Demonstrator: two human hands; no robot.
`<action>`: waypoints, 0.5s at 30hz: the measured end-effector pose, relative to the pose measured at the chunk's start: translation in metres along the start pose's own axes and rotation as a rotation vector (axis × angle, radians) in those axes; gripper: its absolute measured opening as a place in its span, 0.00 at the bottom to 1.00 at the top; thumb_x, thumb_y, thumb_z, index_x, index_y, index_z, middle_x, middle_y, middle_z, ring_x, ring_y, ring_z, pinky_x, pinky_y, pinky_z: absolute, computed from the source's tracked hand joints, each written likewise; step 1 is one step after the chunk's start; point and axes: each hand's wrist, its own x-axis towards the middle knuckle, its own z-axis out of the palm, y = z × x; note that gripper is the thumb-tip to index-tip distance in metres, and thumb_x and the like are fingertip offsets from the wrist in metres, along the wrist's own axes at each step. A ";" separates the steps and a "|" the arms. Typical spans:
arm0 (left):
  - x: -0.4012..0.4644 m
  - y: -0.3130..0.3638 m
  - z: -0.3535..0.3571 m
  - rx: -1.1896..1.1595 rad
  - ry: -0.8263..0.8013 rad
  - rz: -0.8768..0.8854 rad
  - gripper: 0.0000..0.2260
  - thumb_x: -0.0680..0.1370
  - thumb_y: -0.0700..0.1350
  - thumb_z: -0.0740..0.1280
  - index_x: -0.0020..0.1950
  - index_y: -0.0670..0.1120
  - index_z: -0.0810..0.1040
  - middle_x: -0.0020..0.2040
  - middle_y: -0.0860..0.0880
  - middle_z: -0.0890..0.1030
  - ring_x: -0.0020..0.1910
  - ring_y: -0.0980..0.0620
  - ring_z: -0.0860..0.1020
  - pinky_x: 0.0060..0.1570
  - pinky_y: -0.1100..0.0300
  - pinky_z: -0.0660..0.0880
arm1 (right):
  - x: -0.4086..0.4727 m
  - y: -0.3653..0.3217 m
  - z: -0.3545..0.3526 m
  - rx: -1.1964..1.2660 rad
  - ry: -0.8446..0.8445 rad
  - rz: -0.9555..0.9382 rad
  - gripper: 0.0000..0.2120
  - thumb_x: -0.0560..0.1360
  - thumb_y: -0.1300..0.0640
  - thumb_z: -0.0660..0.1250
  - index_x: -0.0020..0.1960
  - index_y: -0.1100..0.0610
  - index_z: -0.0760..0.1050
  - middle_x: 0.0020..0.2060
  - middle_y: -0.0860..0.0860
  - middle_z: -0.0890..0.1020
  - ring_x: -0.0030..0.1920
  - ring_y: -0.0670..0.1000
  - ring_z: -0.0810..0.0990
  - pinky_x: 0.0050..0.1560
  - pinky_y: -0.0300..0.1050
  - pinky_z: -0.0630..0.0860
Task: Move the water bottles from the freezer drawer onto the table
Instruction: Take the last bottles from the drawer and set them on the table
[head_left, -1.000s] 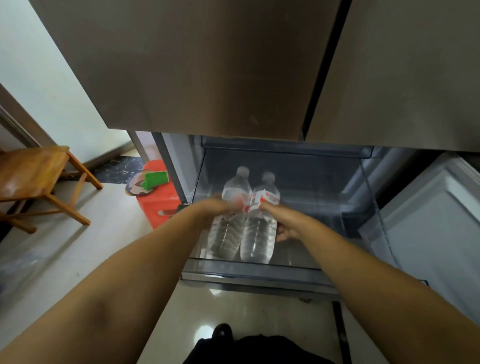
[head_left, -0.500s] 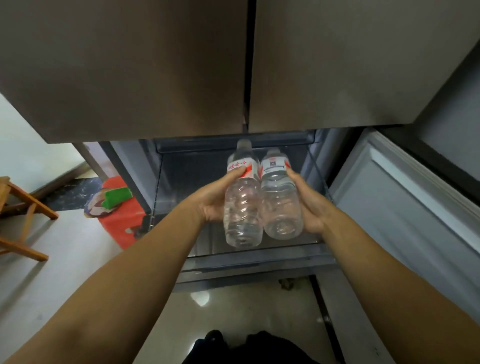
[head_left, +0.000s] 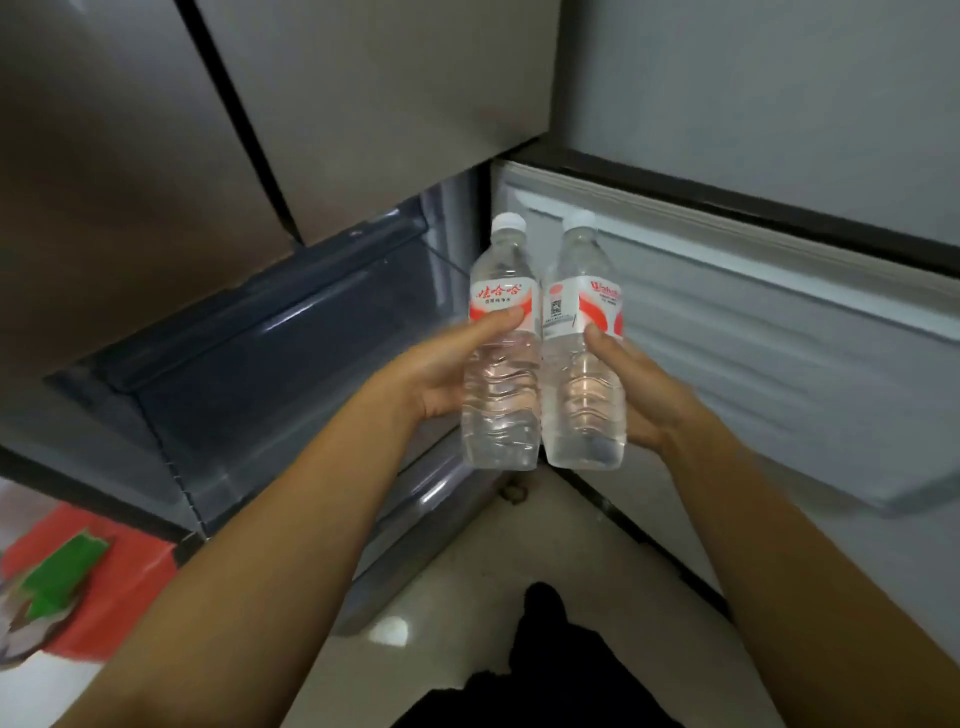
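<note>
At centre frame, we grip two water bottles upright and side by side, the left hand (head_left: 436, 387) wrapped round the left bottle (head_left: 501, 353), the right hand (head_left: 641, 400) round the right bottle (head_left: 584, 353), held clear above the freezer drawer (head_left: 249, 364) at left, probably for carrying to the desk.
</note>
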 end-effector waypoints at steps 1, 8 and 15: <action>0.001 -0.002 0.007 0.070 0.011 0.013 0.16 0.75 0.46 0.68 0.62 0.43 0.77 0.53 0.44 0.82 0.49 0.47 0.82 0.54 0.52 0.79 | -0.006 0.005 -0.002 -0.058 0.054 -0.044 0.26 0.71 0.50 0.70 0.66 0.59 0.72 0.56 0.58 0.82 0.54 0.58 0.83 0.56 0.54 0.79; 0.020 -0.055 0.061 0.362 -0.095 -0.127 0.11 0.75 0.46 0.70 0.56 0.47 0.78 0.41 0.49 0.85 0.37 0.53 0.84 0.39 0.58 0.81 | -0.093 0.048 -0.039 -0.202 0.590 -0.144 0.14 0.75 0.51 0.69 0.57 0.55 0.75 0.48 0.54 0.83 0.49 0.54 0.83 0.46 0.47 0.81; 0.042 -0.125 0.117 0.580 -0.224 -0.295 0.13 0.74 0.46 0.72 0.57 0.47 0.77 0.40 0.50 0.84 0.36 0.53 0.82 0.38 0.59 0.80 | -0.186 0.098 -0.083 -0.377 1.000 -0.173 0.06 0.74 0.56 0.71 0.46 0.48 0.74 0.42 0.50 0.83 0.42 0.49 0.83 0.44 0.42 0.82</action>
